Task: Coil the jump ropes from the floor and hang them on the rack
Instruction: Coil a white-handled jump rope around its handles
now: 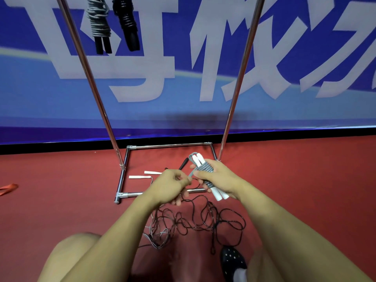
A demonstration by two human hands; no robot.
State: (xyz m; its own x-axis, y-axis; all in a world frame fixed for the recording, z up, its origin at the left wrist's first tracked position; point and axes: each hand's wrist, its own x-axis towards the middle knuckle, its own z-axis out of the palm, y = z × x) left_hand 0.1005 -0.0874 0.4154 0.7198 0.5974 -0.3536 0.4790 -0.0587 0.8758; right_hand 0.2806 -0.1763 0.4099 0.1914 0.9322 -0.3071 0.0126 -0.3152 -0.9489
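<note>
Gripping a coiled grey jump rope [204, 174] with white handles, the right hand [218, 179] curls round the bundle above the red floor [61, 200]; the left hand [168, 185], fingers bent, pinches the rope's loose grey end just beside it; below the hands, a tangle of dark and grey ropes [195, 220] lies on the floor; two white handles [140, 177] rest inside the chrome base of the rack [124, 174]; two wound ropes, one grey [99, 23] and one black [127, 19], hang at the top, before a blue banner [203, 58]; a black shoe [232, 259] shows near the lower edge.
</note>
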